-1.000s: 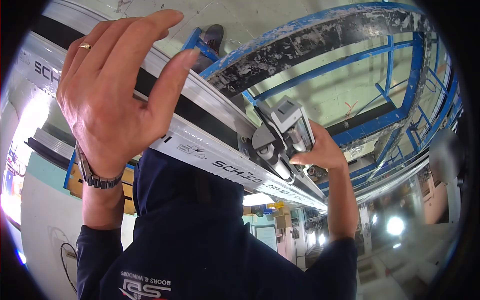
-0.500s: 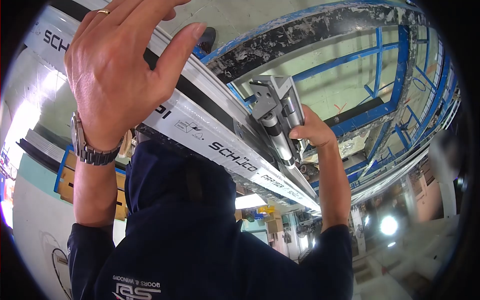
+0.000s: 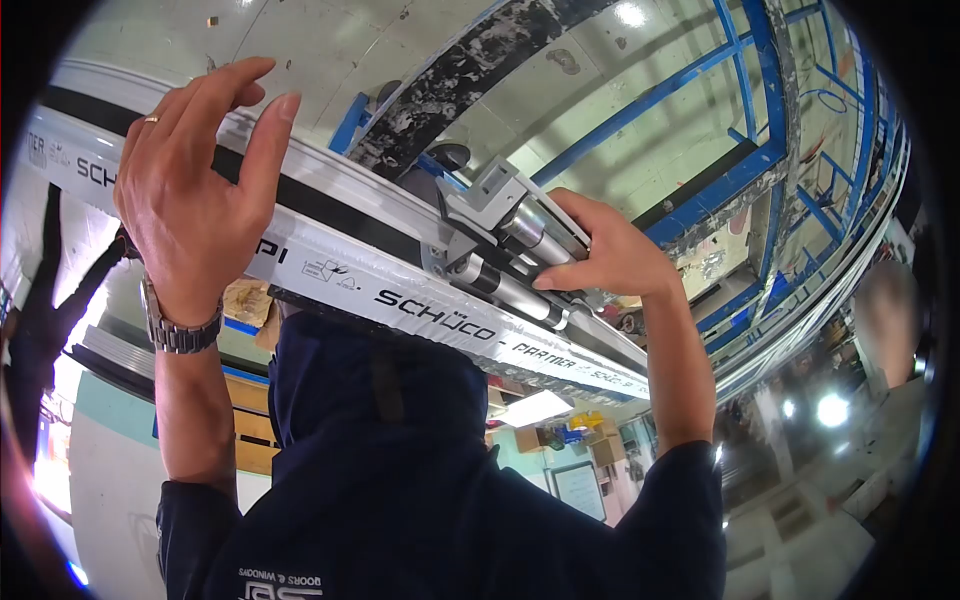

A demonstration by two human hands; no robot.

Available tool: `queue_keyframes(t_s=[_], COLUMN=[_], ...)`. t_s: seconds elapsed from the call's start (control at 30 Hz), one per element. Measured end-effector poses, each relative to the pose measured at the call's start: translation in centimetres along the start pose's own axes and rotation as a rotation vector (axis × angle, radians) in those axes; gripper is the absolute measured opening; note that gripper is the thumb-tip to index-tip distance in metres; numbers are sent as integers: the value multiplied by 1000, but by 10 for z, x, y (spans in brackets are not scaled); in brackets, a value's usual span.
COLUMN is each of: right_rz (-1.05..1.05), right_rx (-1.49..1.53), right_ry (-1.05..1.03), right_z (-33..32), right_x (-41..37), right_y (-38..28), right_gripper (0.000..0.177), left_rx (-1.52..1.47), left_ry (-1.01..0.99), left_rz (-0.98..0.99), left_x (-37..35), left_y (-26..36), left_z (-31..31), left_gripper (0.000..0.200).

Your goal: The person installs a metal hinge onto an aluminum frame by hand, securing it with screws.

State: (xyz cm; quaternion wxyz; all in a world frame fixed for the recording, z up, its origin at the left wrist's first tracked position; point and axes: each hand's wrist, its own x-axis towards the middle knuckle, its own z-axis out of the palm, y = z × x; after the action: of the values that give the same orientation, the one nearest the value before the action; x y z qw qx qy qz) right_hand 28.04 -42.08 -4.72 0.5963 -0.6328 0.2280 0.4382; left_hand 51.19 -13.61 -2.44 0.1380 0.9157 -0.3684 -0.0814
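At frame centre the grey hinge (image 3: pixel 510 245) sits against the aluminium profile (image 3: pixel 400 290), its barrel pinched in the fingers of the right hand (image 3: pixel 610 255), while the left hand (image 3: pixel 190 190) rests spread-fingered on the profile at upper left, so the hinge seems placed but not yet fastened.

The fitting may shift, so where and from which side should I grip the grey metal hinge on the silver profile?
I would grip the grey metal hinge across its two round barrels, coming from the right end, as the right hand does: fingers over the far barrel, thumb on the near one. Its blocky bracket end sits against the silver aluminium profile, leaving less to wrap.
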Motion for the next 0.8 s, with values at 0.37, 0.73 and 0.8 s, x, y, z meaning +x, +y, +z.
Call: queue_keyframes(t_s=[0.37, 0.73, 0.8], right_rz=[-21, -5, 14], right_rx=[-65, -174, -241], right_ry=[37, 145, 191], right_z=[6, 19, 26], right_x=[-13, -27, -32], right_y=[-8, -22, -27], right_gripper=[70, 68, 68], left_rx=[32, 58, 58], left_ry=[-23, -77, -71], left_rz=[5, 16, 25], left_x=[6, 10, 10], left_y=[5, 8, 7], left_z=[-2, -3, -3], left_gripper=[25, 22, 21])
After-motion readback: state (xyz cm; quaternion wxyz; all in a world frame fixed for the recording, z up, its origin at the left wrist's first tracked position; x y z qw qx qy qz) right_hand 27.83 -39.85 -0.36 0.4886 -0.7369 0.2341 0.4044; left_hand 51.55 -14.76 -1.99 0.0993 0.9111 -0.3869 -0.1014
